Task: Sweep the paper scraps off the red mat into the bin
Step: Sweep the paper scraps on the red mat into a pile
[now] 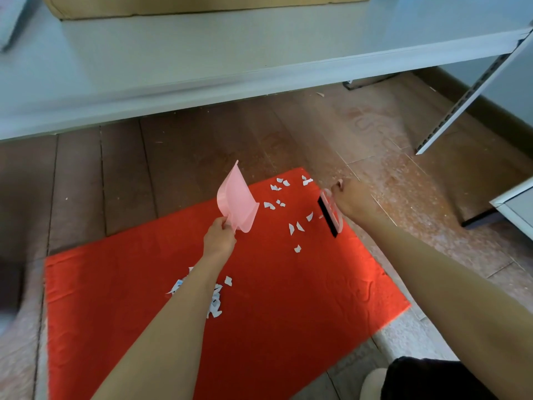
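A red mat (288, 298) lies on the wooden floor. White paper scraps (295, 226) are scattered over its far right part, and a denser pile of scraps (215, 303) lies near the middle, partly hidden by my left forearm. My left hand (219, 241) grips the handle of a pink dustpan (238, 199), held tilted up above the mat. My right hand (350, 199) holds a pink hand brush (331, 215) with black bristles, resting on the mat's far right edge beside the scraps. No bin is in view.
A pale grey shelf or table (202, 67) spans the top, its slotted metal leg (461, 102) standing at the right. A grey cabinet corner (513, 209) sits at the right edge. My knee in dark shorts (427, 379) shows at the bottom right.
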